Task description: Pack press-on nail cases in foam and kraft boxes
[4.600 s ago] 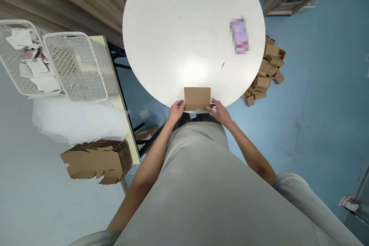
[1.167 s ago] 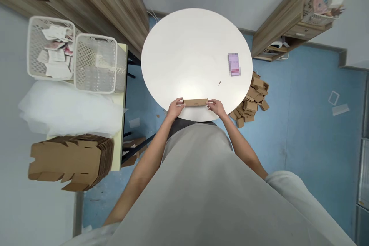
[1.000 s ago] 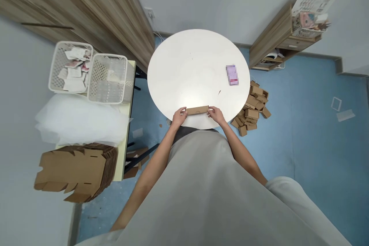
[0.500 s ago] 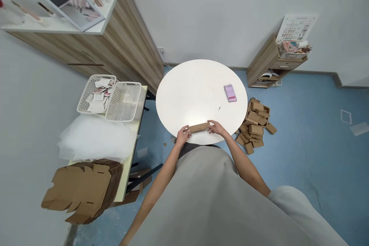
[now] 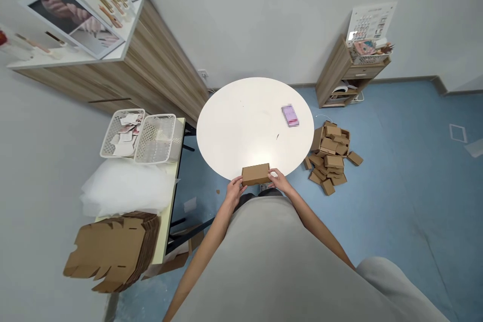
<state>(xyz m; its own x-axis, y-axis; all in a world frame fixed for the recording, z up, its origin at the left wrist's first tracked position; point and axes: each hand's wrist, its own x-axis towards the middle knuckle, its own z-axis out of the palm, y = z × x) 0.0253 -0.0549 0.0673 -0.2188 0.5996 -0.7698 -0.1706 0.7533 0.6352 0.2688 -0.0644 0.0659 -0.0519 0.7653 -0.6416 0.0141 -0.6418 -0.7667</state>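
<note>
A small closed cardboard box [image 5: 255,174] is held between my two hands at the near edge of the white oval table [image 5: 230,121]. My left hand [image 5: 235,190] grips its left end, and my right hand [image 5: 278,179] grips its right end. The broad brown face of the box is turned up toward me. On the right part of the tabletop lies a purple item [image 5: 290,115], blurred by pixels. A small dark scrap [image 5: 277,136] lies nearer the middle.
Closed cardboard boxes [image 5: 334,161] are heaped on the floor at right. At left, a side table [image 5: 163,231] bears white baskets [image 5: 155,140], a white plastic bag [image 5: 128,188] and stacked flat cardboard blanks [image 5: 109,251]. Wooden cabinets [image 5: 158,60] stand along the wall.
The box has come toward me to the table's near edge and tipped, so its broad face shows instead of a narrow side. Both hands stay on its ends. The view has shifted slightly.
</note>
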